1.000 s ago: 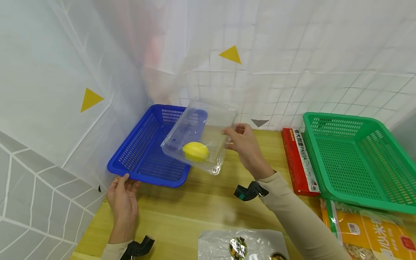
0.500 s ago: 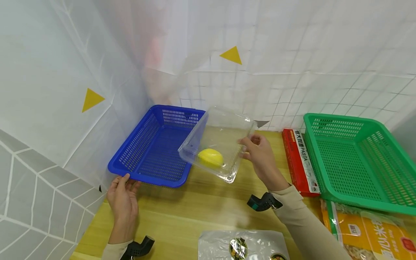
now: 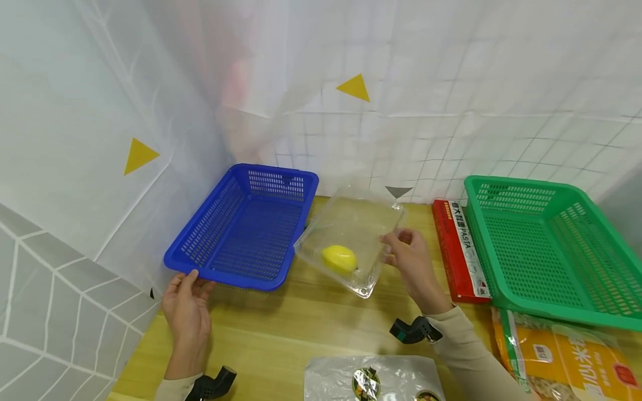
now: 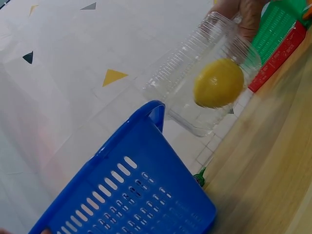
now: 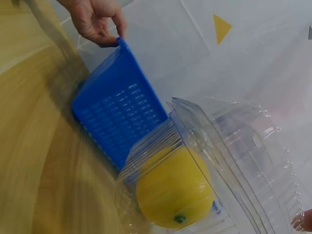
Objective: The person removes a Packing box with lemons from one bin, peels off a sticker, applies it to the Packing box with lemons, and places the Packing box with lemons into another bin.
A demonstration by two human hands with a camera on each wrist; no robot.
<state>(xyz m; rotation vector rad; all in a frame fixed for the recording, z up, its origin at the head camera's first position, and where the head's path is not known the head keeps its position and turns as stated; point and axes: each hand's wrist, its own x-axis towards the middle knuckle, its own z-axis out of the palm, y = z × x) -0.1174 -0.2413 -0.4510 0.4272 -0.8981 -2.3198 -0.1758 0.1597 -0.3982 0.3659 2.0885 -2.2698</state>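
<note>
My right hand point(image 3: 415, 268) grips the right edge of a clear plastic clamshell box point(image 3: 358, 223), which is tilted above the table. A yellow lemon point(image 3: 339, 259) lies inside it, toward the near side; the right wrist view shows the lemon's green stem end through the plastic. At the left, my left hand point(image 3: 186, 314) pinches the near rim of a blue plastic basket point(image 3: 251, 239) between thumb and fingers. No items show inside this basket. In the left wrist view the box hangs just beyond the blue basket's corner.
A green basket point(image 3: 546, 262) stands at the right, with a red pasta box point(image 3: 458, 250) along its left side. An orange noodle packet point(image 3: 567, 356) lies in front of it. A silvery printed bag point(image 3: 341, 379) sits at the near table edge. White sheeting hangs behind.
My right hand has carried the clamshell box with the lemon rightward and nearer, from over the blue basket to the table beside it. The left hand stays at the basket rim.
</note>
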